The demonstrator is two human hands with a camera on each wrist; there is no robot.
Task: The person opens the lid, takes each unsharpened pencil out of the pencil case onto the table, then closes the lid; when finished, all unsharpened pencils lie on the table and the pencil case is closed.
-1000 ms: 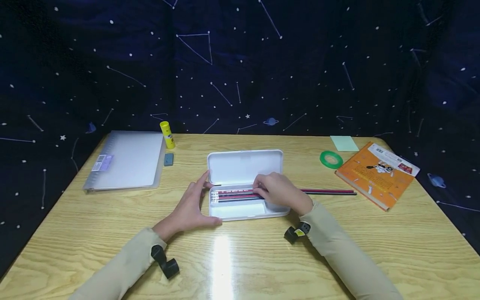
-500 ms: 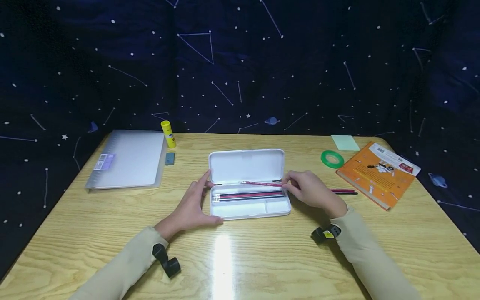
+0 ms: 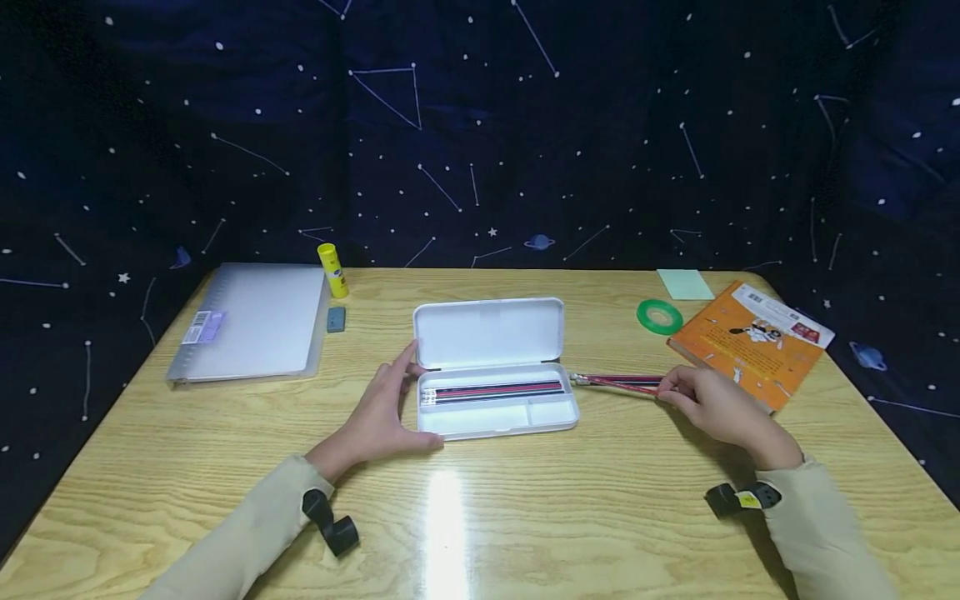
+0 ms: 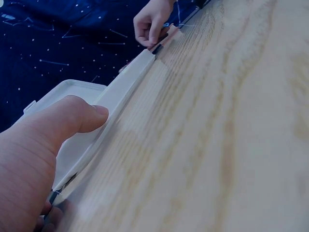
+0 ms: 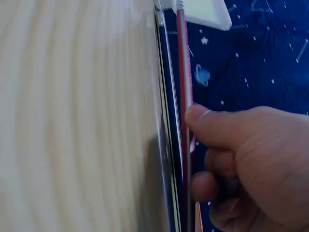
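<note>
A white pencil case (image 3: 491, 417) lies open in the middle of the wooden table (image 3: 480, 517), its lid (image 3: 487, 333) folded back. Several red and black pencils (image 3: 495, 390) lie in its rear compartment. My left hand (image 3: 378, 412) holds the case's left end, thumb on the back rim (image 4: 82, 116) and fingers along the front corner. To the right of the case my right hand (image 3: 712, 404) pinches one end of a red pencil (image 3: 615, 382) low over the table, seen close in the right wrist view (image 5: 183, 72). A second, dark pencil (image 3: 630, 377) lies beside it.
At the back left lie a translucent binder (image 3: 251, 321), a yellow glue stick (image 3: 333, 269) and a small grey eraser (image 3: 337, 318). A green tape roll (image 3: 660, 317), a pale sticky-note pad (image 3: 686, 285) and an orange book (image 3: 750, 342) sit at the right. A dark starry cloth hangs behind.
My right hand has left the case and drawn back to the right, a red pencil moving with it from over the case to the table beside it. The left hand has stayed put.
</note>
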